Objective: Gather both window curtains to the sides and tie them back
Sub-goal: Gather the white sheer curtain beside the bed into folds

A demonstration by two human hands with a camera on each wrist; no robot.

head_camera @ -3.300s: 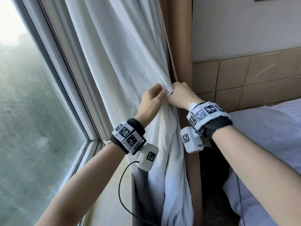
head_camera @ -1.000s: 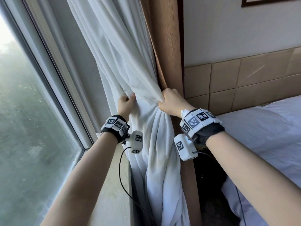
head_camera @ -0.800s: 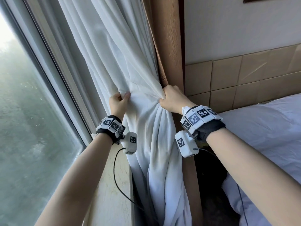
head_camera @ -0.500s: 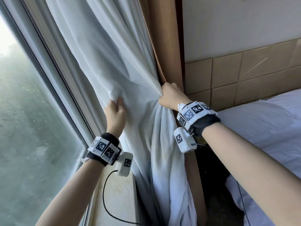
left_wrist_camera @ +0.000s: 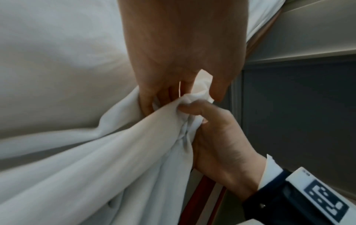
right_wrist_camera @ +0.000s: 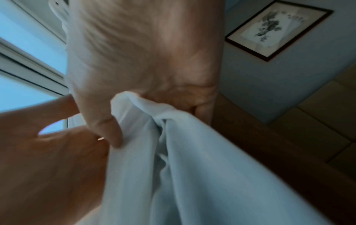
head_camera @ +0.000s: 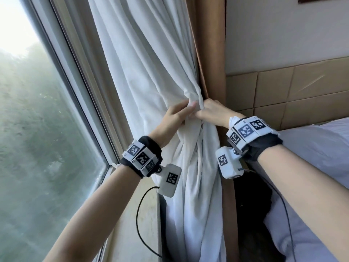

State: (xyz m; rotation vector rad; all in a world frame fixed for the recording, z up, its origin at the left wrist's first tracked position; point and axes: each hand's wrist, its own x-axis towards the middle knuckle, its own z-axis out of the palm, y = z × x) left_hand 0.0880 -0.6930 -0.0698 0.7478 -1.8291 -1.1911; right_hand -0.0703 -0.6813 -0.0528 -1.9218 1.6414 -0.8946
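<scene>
The white curtain hangs at the right side of the window, drawn into a bunch against the wooden post. My left hand grips the bunch from the left, thumb lying along the fabric. My right hand grips the same bunch from the right, knuckles by the post. The two hands touch. In the left wrist view my left hand curls into the curtain while my right hand clenches the twisted folds. In the right wrist view my right hand holds the curtain. No tie-back shows.
The window glass and its frame fill the left, with a stone sill below. A bed with white sheets and a padded tan headboard lie to the right. A framed picture hangs on the wall.
My left hand, which was pulling the curtain's left part, has swept right and up to meet the right hand, bunching the fabric. The right hand kept its hold by the post.
</scene>
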